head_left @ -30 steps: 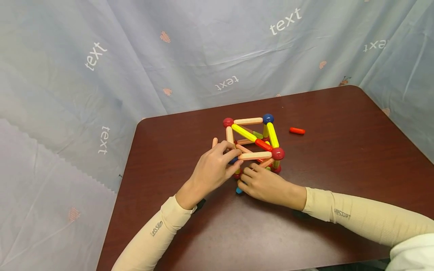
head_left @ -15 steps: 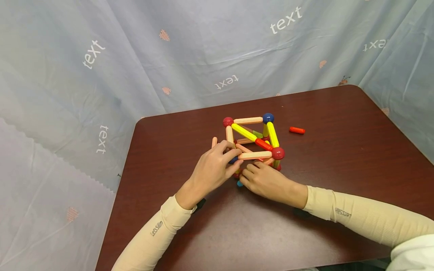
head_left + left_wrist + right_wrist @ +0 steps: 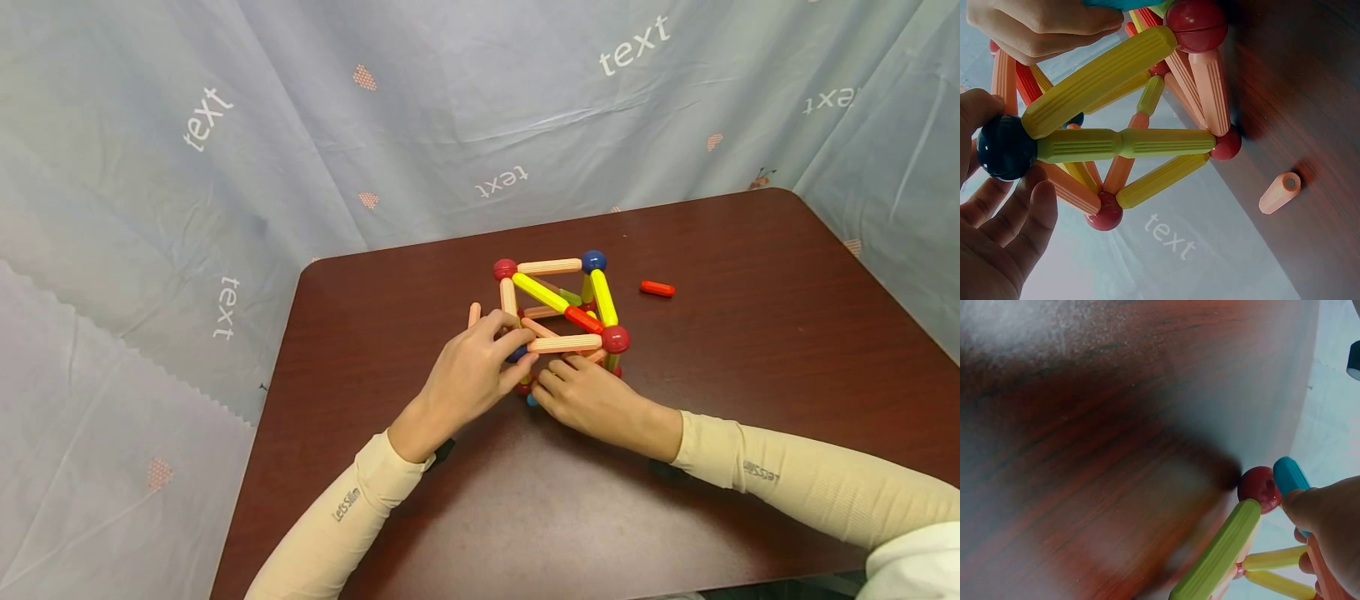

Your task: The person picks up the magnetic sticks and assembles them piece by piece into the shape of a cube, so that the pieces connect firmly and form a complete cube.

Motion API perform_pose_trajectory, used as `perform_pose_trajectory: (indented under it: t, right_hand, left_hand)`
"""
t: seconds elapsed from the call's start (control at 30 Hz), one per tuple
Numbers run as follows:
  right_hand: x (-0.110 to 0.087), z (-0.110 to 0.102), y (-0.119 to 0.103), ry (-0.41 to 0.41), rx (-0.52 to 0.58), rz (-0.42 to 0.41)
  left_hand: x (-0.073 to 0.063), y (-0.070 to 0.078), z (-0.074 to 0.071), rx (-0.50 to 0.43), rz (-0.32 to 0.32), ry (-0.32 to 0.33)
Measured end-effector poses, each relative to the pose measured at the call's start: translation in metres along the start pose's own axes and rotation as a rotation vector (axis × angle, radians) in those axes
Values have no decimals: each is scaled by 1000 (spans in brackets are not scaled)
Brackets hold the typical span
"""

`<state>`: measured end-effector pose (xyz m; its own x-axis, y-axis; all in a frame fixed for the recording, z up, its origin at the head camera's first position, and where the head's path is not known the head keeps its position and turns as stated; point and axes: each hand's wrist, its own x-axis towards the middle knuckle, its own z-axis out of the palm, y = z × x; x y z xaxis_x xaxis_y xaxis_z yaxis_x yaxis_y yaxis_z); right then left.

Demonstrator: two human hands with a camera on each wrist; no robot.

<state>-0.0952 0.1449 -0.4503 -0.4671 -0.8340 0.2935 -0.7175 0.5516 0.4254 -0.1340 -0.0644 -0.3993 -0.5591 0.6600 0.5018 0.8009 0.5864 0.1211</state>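
A box-shaped frame of magnetic sticks and balls stands on the table, with a red ball (image 3: 616, 339) and a yellow stick (image 3: 604, 298) on its upper right. My left hand (image 3: 467, 382) holds the dark blue ball (image 3: 1007, 147) at its near left upper corner, thumb and fingers around it. Low at the front, my right hand (image 3: 592, 406) pinches a blue stick (image 3: 1290, 476). In the right wrist view that stick's end lies right at the lower red ball (image 3: 1259, 489). An orange stick (image 3: 1325, 572) shows beyond the blue one, partly behind the right fingers.
A loose red stick (image 3: 657, 289) lies right of the frame on the dark brown table (image 3: 750, 375). Another loose stick, pale orange (image 3: 1280, 192), lies to its left. A grey curtain (image 3: 450, 100) hangs behind the table.
The right hand has shifted slightly away from the person, bringing the blue stick's end from out in front to close by the lower red ball. The left hand keeps its grip.
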Motion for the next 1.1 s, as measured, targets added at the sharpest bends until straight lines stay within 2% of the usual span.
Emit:
perform_pose_trajectory:
  t: [0.13,0.37,0.5,0.6,0.7,0.77,0.83,0.97,1.03,1.1]
  right_hand:
    - [1,1,-2,-3,-25,30]
    - [1,0,-1,-3,-43,99]
    - [1,2,-1,-8,-53,118]
    - [1,2,-1,-12,-49,114]
    - [2,2,0,-16,-34,106]
    - [3,2,1,-18,-20,103]
    - [3,2,2,-19,-7,107]
    - [3,2,4,-24,11,112]
    - [2,2,4,-27,16,115]
    - [1,2,3,-28,15,117]
  left_hand:
    - [2,-2,-2,1,32,-34]
    - [11,-7,-8,-10,99,-221]
    - [12,-8,-4,-31,93,-221]
    - [5,-10,4,-68,46,-171]
    - [-6,-15,11,-114,-62,-139]
    - [-13,-20,14,-151,-140,-150]
    - [-17,-26,18,-189,-208,-209]
    - [-20,-33,28,-228,-272,-409]
    - [-19,-35,36,-240,-267,-508]
    - [-18,-36,44,-265,-235,-582]
